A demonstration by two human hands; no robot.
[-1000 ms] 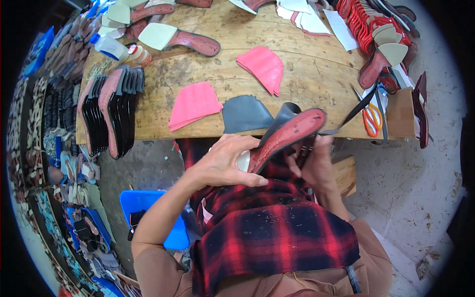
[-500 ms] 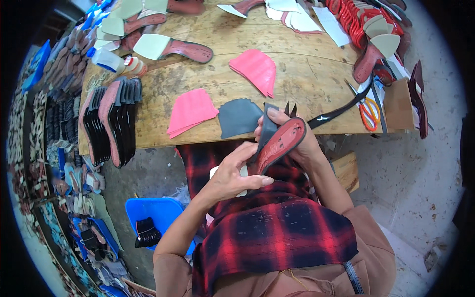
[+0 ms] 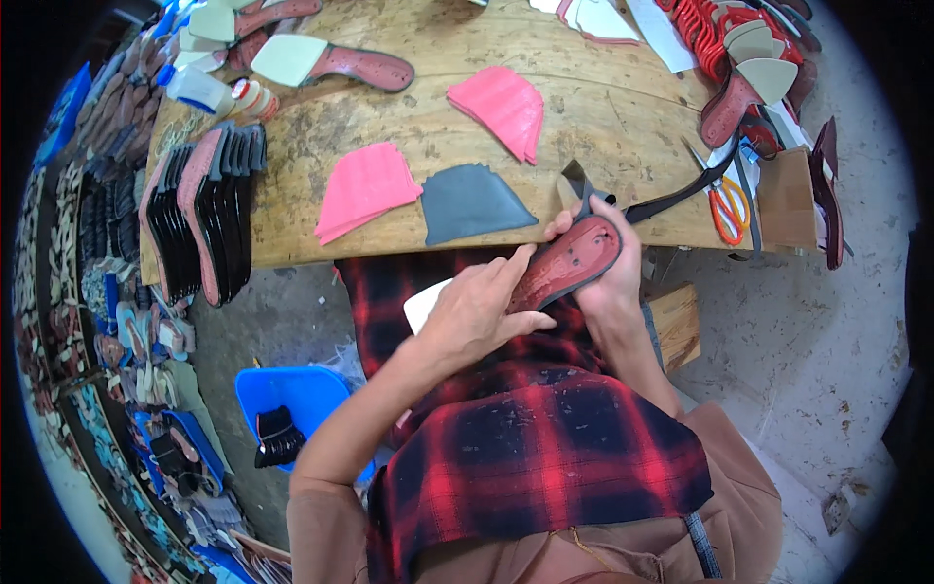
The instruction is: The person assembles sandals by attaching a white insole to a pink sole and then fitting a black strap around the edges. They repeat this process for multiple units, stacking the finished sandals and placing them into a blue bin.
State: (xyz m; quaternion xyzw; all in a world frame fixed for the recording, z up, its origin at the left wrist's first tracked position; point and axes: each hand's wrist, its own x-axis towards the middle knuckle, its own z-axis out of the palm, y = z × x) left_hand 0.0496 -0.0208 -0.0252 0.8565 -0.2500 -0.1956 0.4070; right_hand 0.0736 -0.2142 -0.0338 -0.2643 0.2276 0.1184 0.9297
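A shoe sole [image 3: 572, 263] with a red heel end, a dark edge and a white front part is held just off the table's front edge. My left hand [image 3: 477, 310] lies across its middle, fingers wrapped over it and thumb along its near side. My right hand [image 3: 615, 277] grips the heel end from the right and below. Above the right fingers sticks up a dark, folded strip [image 3: 576, 181]; how it is held is partly hidden. Close by on the table lie a dark grey stack of cut pieces [image 3: 475, 204] and a pink stack [image 3: 368, 193].
Another pink stack [image 3: 498, 109] lies farther back on the wooden table [image 3: 321, 122]. Orange-handled scissors [image 3: 728, 209] and a long black strip [image 3: 671, 200] are at right. Black-sided soles [image 3: 202, 214] overhang the left edge. A blue bin [image 3: 277, 389] stands below.
My left hand has closed over the sole's middle. The sole has shifted right and turned flatter, and the dark strip now stands above my right fingers.
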